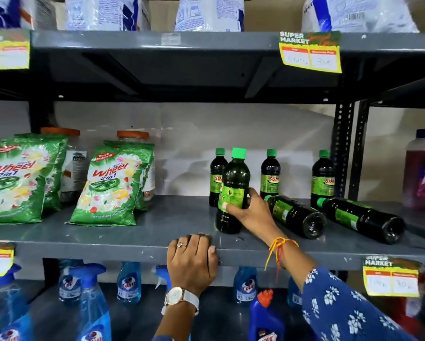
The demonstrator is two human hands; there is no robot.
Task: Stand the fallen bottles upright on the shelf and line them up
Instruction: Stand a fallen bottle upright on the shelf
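Head view, the only one I have.

My right hand (249, 207) is wrapped round the label band of a dark bottle (232, 190): thumb on the front of the label, fingers curled round the far side, pinching it mid-body. Grip at the waist makes sense; it lets me pivot the base down without the cap end swinging. The bottle is near upright, top leaning slightly toward my thumb side. Base is at the shelf (132, 232) near its front edge; I can't tell if it's fully seated.

My left hand (193, 260) is flat over the shelf lip, fingers pressed together and hooked on the edge, holding nothing. Reads as a brace while I reach in.

Past my right fingertips, three bottles (270, 173) stand along the back, spaced unevenly. Just beyond my knuckles, two fallen bottles (296, 214) lie on their sides, caps pointing toward my hand, bases toward me, so a neck-end grab is easiest next.

Judgement: one bottle being stood, two still down, lining up not started. Risk: my wrist is near the closest fallen one and could roll it.
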